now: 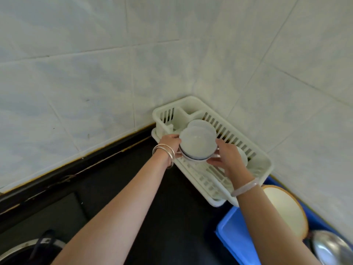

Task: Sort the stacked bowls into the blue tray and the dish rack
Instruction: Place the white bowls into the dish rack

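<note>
A stack of white bowls (194,144) with dark blue rims is held above the white plastic dish rack (259,159) in the tiled corner. My left hand (171,143) grips the stack's left side. On the right, my right hand (227,157) holds its rim and underside. More white bowls (202,126) stand in the rack just behind the stack, and another one shows behind my right hand. The blue tray (235,238) lies at the lower right, with a large cream bowl (284,209) with an orange rim in it.
A dark countertop (162,217) runs under my arms. A metal bowl (332,249) sits at the bottom right by the tray. A round metal sink or pot rim (23,249) shows at the bottom left. Tiled walls (95,73) close the corner behind the rack.
</note>
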`<state>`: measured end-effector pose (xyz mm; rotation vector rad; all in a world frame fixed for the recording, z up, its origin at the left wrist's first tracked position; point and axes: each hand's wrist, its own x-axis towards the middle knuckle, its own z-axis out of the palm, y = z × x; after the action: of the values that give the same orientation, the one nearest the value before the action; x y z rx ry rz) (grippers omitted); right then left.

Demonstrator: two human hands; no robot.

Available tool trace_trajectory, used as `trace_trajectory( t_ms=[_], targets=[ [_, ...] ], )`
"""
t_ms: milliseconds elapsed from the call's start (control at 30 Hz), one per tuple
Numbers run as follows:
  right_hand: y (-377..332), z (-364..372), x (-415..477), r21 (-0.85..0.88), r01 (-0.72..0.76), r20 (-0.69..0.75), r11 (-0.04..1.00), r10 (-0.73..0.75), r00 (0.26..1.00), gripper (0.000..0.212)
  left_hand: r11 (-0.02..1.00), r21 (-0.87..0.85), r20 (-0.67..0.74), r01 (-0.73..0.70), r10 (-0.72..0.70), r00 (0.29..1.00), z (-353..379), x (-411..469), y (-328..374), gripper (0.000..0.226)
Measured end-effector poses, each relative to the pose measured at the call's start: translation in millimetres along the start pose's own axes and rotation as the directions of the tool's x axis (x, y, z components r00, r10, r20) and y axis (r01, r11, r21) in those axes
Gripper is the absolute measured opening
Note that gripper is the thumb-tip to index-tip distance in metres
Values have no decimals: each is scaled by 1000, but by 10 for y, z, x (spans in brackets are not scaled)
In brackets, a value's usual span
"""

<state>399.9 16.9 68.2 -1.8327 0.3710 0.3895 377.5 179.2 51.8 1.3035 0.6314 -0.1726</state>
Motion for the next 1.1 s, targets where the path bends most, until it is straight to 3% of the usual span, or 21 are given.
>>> trace_trajectory(
  t_ms=[200, 300, 533, 800, 933, 1100],
  targets=[
    [242, -130, 125, 259, -116, -33, 959, 129, 991, 18, 968, 246, 67, 41, -60, 996, 319, 413, 61, 24],
    [368, -126, 186, 297, -141, -30, 945, 157, 987, 15, 935, 349, 87, 67, -103, 991, 374, 544, 80, 35],
    [576, -130, 339, 304, -166, -23, 938, 181, 983, 18, 866, 493, 111, 89, -164, 980, 482, 748, 34, 40],
    [706, -102, 394, 276, -243, 35, 930, 243, 969, 33, 614, 788, 166, 56, -300, 939, 580, 831, 71, 31],
    [684, -134, 433, 250, -277, 56, 928, 272, 961, 36, 569, 821, 143, 48, -287, 947, 594, 928, 27, 23],
    [674, -133, 414, 252, -317, 77, 914, 307, 949, 37, 537, 843, 96, 37, -217, 971, 610, 956, -8, 35]
  ],
)
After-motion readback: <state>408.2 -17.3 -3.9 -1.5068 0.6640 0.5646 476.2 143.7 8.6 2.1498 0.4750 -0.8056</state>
